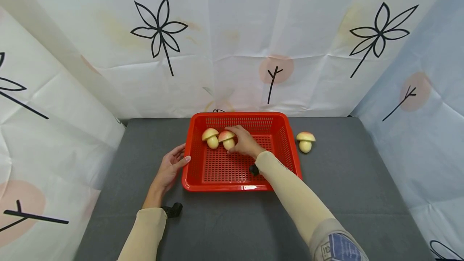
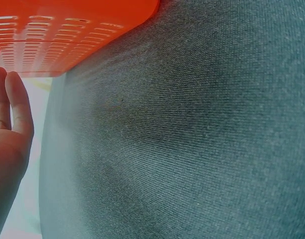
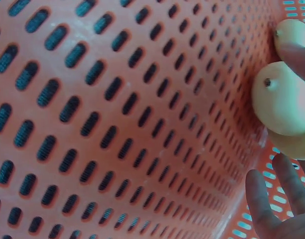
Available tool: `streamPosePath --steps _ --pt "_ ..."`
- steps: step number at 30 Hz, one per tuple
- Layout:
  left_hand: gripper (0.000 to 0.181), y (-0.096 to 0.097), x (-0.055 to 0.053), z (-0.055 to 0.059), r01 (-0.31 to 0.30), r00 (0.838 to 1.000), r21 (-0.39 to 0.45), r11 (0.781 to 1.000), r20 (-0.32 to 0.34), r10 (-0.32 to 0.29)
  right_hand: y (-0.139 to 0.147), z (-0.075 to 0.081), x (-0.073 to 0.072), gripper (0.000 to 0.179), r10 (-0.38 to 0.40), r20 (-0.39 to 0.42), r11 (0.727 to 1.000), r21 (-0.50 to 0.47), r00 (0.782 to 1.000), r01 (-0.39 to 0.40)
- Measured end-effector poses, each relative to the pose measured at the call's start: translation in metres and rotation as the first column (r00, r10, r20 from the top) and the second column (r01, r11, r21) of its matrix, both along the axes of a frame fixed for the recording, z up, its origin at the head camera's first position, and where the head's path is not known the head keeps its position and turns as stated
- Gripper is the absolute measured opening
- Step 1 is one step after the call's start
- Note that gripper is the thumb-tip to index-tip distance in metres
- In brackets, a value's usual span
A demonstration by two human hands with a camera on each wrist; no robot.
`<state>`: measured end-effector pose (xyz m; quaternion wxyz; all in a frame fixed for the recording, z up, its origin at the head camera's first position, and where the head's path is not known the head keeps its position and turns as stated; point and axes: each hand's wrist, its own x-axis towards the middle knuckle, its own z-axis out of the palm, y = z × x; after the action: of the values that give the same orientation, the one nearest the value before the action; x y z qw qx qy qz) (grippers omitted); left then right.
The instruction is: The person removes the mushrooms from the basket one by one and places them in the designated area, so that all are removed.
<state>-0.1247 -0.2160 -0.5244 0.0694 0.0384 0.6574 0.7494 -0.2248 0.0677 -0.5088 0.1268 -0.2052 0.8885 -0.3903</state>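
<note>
A red plastic basket (image 1: 232, 187) sits mid-surface (image 1: 224, 228) by the far edge, its raised walls barring low sideways passage. Inside, one toy mushroom (image 1: 210, 137) and a second toy mushroom (image 1: 228, 140), the right hand (image 1: 248, 142) around it, obstruct the left half; room remains along the near wall's left portion. The left hand (image 1: 173, 167) blocks the left rim, a right sleeve (image 1: 297, 194) the near-right corner. Beyond a third toy mushroom (image 1: 305, 142), space opens toward the surface's right edge.
</note>
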Motion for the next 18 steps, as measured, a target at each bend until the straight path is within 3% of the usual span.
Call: streamPosePath --steps 10,18 --pt "0.058 -0.001 -0.0008 0.0003 0.003 1.0 0.005 1.0 -0.005 -0.003 0.0016 -0.0047 -0.0006 0.08 -0.023 -0.027 1.0 0.013 0.999 0.023" --pt "0.058 0.0004 -0.001 0.0003 0.0 1.0 0.009 1.0 0.005 0.0 0.0068 0.0001 0.0037 0.079 -0.051 -0.006 0.999 0.005 0.999 0.051"
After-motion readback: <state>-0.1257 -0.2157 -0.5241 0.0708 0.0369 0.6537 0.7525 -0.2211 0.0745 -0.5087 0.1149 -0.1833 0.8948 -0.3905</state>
